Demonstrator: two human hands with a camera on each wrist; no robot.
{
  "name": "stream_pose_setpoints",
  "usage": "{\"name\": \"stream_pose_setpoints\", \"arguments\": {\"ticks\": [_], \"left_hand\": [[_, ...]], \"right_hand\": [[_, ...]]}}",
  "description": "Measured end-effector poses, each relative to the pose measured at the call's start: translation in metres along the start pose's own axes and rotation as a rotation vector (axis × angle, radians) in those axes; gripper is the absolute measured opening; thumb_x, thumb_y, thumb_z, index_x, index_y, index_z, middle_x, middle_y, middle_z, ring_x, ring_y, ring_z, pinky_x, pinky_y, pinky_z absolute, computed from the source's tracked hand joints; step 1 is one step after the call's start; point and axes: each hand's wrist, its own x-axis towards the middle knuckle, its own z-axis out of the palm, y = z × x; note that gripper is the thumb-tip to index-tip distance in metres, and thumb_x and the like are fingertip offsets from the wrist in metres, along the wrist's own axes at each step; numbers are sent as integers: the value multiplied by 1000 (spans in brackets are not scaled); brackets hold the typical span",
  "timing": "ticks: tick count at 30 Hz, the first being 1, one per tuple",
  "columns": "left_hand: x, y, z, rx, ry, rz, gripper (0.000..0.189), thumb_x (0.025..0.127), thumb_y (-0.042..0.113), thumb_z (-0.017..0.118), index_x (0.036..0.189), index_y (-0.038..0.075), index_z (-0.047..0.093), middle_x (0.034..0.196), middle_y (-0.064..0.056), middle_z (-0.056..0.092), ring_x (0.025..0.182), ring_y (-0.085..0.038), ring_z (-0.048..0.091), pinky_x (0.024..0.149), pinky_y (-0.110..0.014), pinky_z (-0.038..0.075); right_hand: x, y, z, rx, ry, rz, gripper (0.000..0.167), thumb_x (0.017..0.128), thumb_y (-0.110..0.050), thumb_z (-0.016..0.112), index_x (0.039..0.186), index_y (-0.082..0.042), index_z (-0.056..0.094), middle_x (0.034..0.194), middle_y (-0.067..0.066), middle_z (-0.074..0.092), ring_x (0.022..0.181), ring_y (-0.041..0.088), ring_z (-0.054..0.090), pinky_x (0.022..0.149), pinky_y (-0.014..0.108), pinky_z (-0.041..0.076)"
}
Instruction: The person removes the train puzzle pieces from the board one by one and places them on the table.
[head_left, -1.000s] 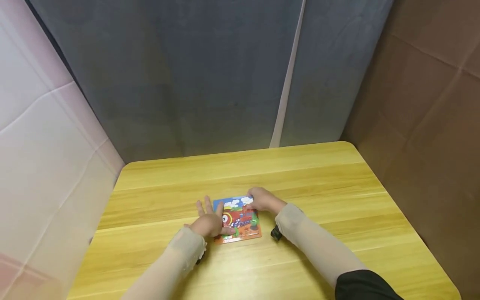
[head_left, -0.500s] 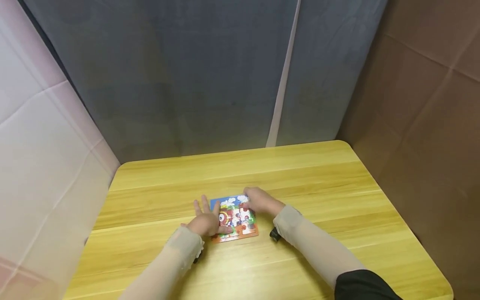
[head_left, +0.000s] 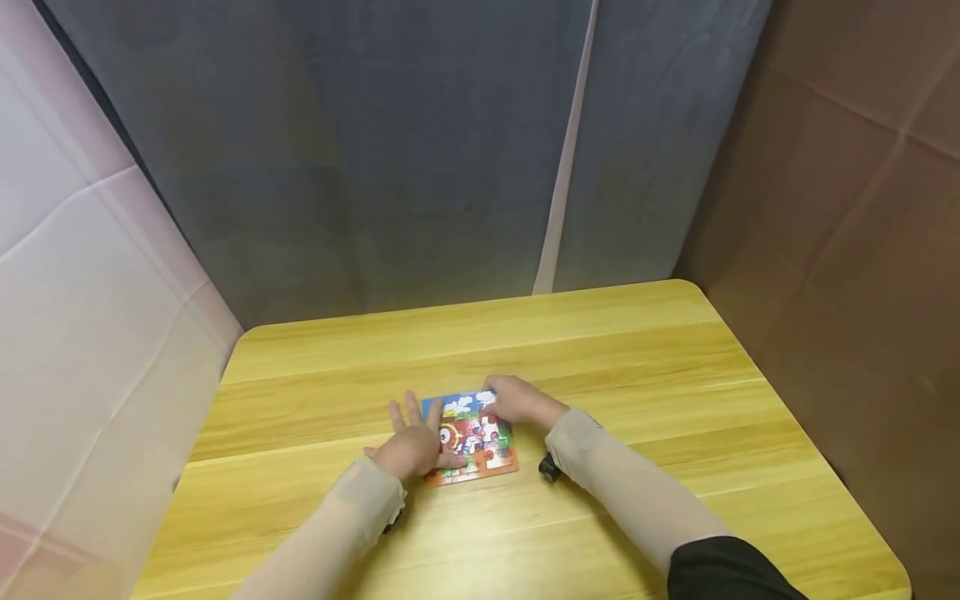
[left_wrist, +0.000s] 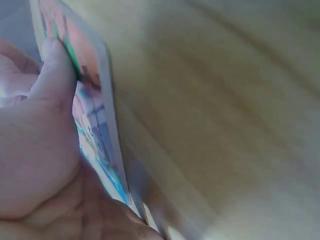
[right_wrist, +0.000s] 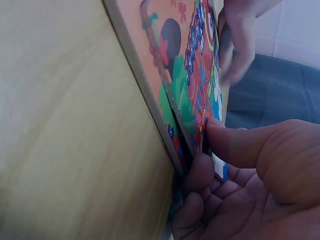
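Observation:
A colourful jigsaw puzzle (head_left: 480, 423) in a thin square tray lies on the table, showing a red cartoon train, blue sky and orange ground. My left hand (head_left: 408, 450) rests on its left side with fingers spread, the thumb lying across the lower part of the picture. At the far right corner, my right hand (head_left: 517, 400) pinches the edge of a puzzle piece between thumb and curled fingers. The right wrist view shows pieces (right_wrist: 182, 95) tilted up along that side, with a dark gap between them and the tray rim (right_wrist: 131, 62).
The wooden table (head_left: 600, 358) has rounded far corners. A grey curtain (head_left: 420, 167) hangs behind it, with a pale wall sheet (head_left: 97, 267) at left and a brown one (head_left: 847, 208) at right. A small black device (head_left: 550, 467) sits under the right wrist.
Pieces on the puzzle's right side have tilted up under my right hand; their seams and white glare now show. Both hands stay in nearly the same places.

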Motion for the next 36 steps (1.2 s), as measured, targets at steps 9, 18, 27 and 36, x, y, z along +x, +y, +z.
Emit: {"name": "stream_pose_setpoints", "arguments": {"ticks": [9,18,27,36], "left_hand": [[-1,-1,5,11,44,81,106,79,73,62,159,49,-4,166,-11,-24,146,-56,-15,78,-91,27],[-7,3,2,20,21,66,106,79,72,62,159,50,-5,167,-11,-24,146,-56,-17,82,-90,27],[-9,6,0,6,22,69,105,79,72,63,159,51,-2,166,-11,-24,145,-57,-17,82,-89,28],[-10,6,-1,14,18,68,105,79,73,63,159,51,-2,166,-11,-24,146,-57,-16,82,-89,29]], "right_hand": [[-6,-5,-7,-50,17,-29,18,98,-19,69,112,-7,68,106,5,69,92,17,62,90,38,53],[-9,-7,-8,-58,30,-8,22,96,-19,72,113,-5,68,107,7,69,94,20,64,91,38,53],[-12,-4,-11,-65,25,-35,15,97,-17,71,106,-7,66,99,3,66,89,16,61,86,34,53],[-14,-3,-16,-41,-5,-75,15,96,-11,70,110,-7,67,102,3,67,94,18,62,89,37,53]]}}
